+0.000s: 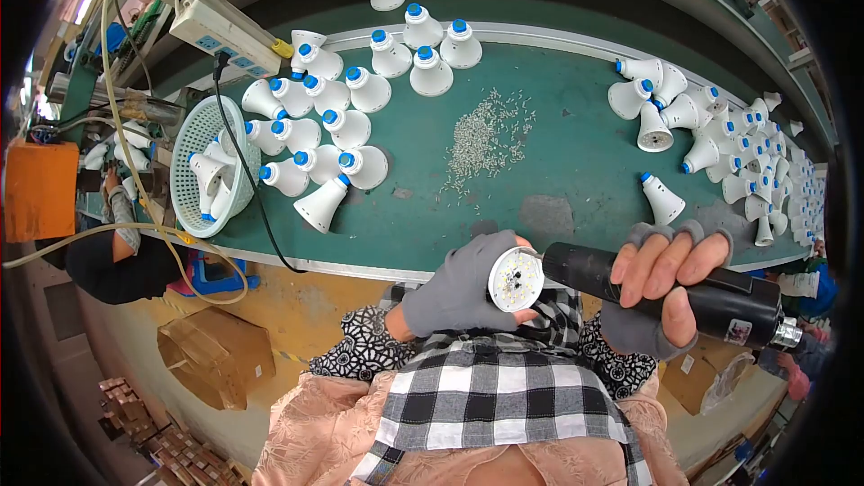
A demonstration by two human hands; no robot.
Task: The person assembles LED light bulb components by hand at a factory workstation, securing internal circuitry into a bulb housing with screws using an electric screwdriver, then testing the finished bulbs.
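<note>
I look down through the head camera at two hands in grey gloves with bare fingertips, held in front of a green worktop. My left hand is curled around a round lamp disc, white with small yellow dots, whose face is turned up toward me (whatever lies behind it is hidden by the glove). My right hand is wrapped firmly around a black power driver, its narrow end pointing left at the disc's upper right edge; I cannot tell whether the tip touches.

Beyond the hands, near the middle of the worktop, lies a loose heap of tiny pale pieces. To its left stand many white lamp housings with blue ends, a few tilted. Beside them, a pale green basket holds more. On the right, a dense crowd of similar housings stretches to the far edge, and one single housing leans near my right hand. A checked apron covers the lap below.
</note>
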